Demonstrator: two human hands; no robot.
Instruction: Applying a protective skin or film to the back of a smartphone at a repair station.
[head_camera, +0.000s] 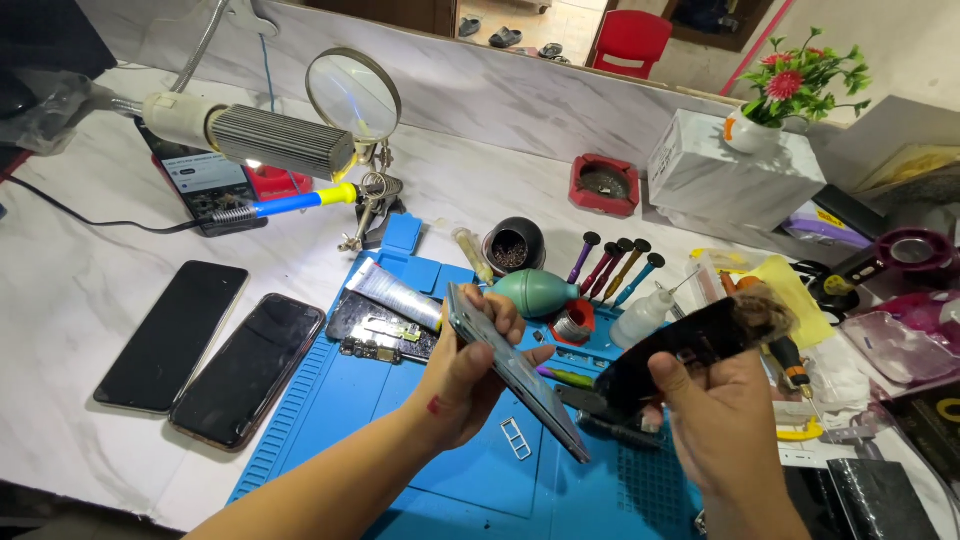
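A blue silicone work mat (470, 480) lies near centre on the white marble-patterned table (70, 300). Left of it, two black slab phones (215, 355) lie side by side. On the mat's far edge sits a teal rubber air blower (535, 292), with a round glass magnifier on a stand (353, 95) farther left.

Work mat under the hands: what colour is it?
Blue work mat, seen in the head view.

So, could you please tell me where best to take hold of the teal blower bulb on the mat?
Probably around the blower bulb's fat rounded belly, from above: it lies on its side, nozzle pointing right, with the left hand just in front and a dark pot behind.
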